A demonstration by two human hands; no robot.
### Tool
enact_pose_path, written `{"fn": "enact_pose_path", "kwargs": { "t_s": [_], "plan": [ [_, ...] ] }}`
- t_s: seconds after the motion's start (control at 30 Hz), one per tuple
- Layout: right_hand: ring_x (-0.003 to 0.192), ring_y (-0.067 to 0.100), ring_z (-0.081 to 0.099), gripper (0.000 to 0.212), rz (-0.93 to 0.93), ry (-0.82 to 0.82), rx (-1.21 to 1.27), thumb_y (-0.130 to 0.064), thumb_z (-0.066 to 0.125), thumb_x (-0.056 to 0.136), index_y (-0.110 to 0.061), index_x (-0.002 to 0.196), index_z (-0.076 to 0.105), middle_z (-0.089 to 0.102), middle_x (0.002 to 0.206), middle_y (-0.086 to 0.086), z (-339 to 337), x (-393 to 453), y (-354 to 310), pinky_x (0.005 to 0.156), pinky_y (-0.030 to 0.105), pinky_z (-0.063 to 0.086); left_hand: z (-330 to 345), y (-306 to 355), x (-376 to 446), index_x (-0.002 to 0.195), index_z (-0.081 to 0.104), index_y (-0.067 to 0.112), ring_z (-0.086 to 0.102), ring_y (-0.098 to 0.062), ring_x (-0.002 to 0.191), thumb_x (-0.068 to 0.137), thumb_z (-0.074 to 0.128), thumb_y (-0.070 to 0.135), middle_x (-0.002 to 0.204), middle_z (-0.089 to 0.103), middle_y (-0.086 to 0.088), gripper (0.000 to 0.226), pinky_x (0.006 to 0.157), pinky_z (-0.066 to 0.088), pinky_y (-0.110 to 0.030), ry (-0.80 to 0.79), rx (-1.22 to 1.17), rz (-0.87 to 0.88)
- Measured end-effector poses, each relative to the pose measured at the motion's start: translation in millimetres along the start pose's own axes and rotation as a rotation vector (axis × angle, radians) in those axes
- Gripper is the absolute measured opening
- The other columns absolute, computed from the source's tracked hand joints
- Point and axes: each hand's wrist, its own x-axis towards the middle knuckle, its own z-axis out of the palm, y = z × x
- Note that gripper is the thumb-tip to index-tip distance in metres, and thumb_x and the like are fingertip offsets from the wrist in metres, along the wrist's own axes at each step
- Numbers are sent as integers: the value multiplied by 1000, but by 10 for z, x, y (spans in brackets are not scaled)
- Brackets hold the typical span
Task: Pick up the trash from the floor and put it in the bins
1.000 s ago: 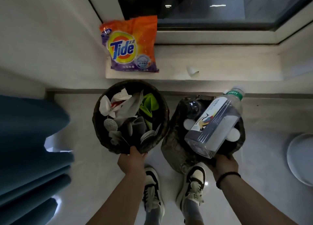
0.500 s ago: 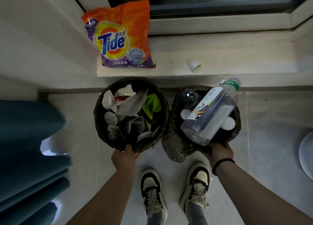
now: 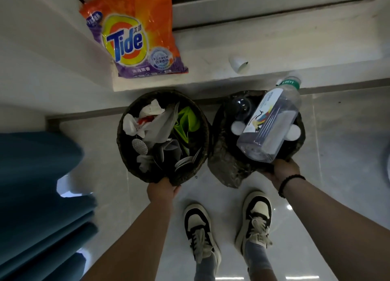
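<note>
— Wicker, dark and round: what did the two bins look like from above?

— They stood side by side on the pale floor [image 3: 337, 132] below a white ledge [image 3: 274, 48]. The left bin [image 3: 126, 154] held crumpled white paper [image 3: 147, 116], a green scrap [image 3: 187, 120] and some grey discs. The right bin [image 3: 223, 164] held a large clear plastic bottle [image 3: 272, 124] lying tilted across its top, its green cap end sticking out past the far rim.

— And the hands?

— The left hand [image 3: 161, 191] gripped the near rim of the left bin, fingers curled over the edge. The right hand [image 3: 282, 171], a dark bead bracelet [image 3: 289, 184] on its wrist, held the near rim of the right bin just under the bottle's base.

— Anything else around?

— An orange Tide detergent bag [image 3: 135, 33] and a small white cup [image 3: 238, 63] lay on the ledge. Blue fabric [image 3: 38, 196] filled the left side, and two black-and-white sneakers [image 3: 200, 232] stood between the arms.
</note>
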Motion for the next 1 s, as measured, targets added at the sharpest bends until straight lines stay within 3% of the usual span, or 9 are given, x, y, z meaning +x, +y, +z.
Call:
{"fn": "enact_pose_path", "kwargs": {
  "t_s": [0.07,0.2,0.37,0.53,0.63,0.77,0.9,1.0],
  "plan": [
    [100,38,58,49,39,-20,-60,12,44,88,-3,135,44,54,127,23,27,26,-43,63,43,53,-20,-24,7,122,53,-2,62,-25,77,92,52,-1,107,59,-15,30,50,56,-25,-6,-2,-13],
    [106,40,57,46,60,-25,-91,9,43,90,-6,134,46,54,128,22,3,74,-59,56,42,51,-34,-10,-47,110,55,6,63,-26,73,93,52,12,89,63,-16,18,65,54,-34,2,-1,-27],
    [94,35,58,37,87,-82,-176,-7,48,95,-7,132,44,56,120,18,-60,-58,-72,60,39,50,-19,52,-111,104,56,7,66,-28,82,95,51,26,85,64,-11,21,64,52,-35,-29,-13,-37],
    [97,40,59,41,75,-136,-309,-20,54,93,-6,131,44,54,113,15,-146,-209,-76,77,46,52,-53,70,-219,107,55,7,66,-28,88,97,47,28,99,66,-13,24,80,53,-39,-42,-5,-57],
    [98,41,59,48,74,-163,-336,-26,59,91,-11,133,43,53,117,14,-195,-346,-81,77,45,51,-144,55,-319,106,54,6,66,-27,91,98,45,27,103,65,-13,25,83,52,-39,-69,-4,-75],
    [89,42,60,58,72,-131,-269,-22,62,88,-12,139,35,49,131,16,-276,-455,-6,70,44,52,-295,-19,-352,105,57,1,65,-26,91,97,49,25,100,67,-14,26,79,50,-37,-102,68,-101],
    [103,46,59,87,92,-96,-261,-17,65,87,-19,150,4,31,148,16,-414,-641,112,82,53,52,-526,-165,-407,88,56,4,61,-23,74,97,52,24,89,65,-11,22,72,49,-34,-125,189,-126],
    [110,42,56,88,62,-120,-362,-15,63,88,-21,151,1,29,150,15,-490,-834,169,87,53,51,-649,-234,-518,81,54,4,47,-19,60,99,47,22,81,59,-10,26,62,43,-29,-141,211,-143]
  ]
}}
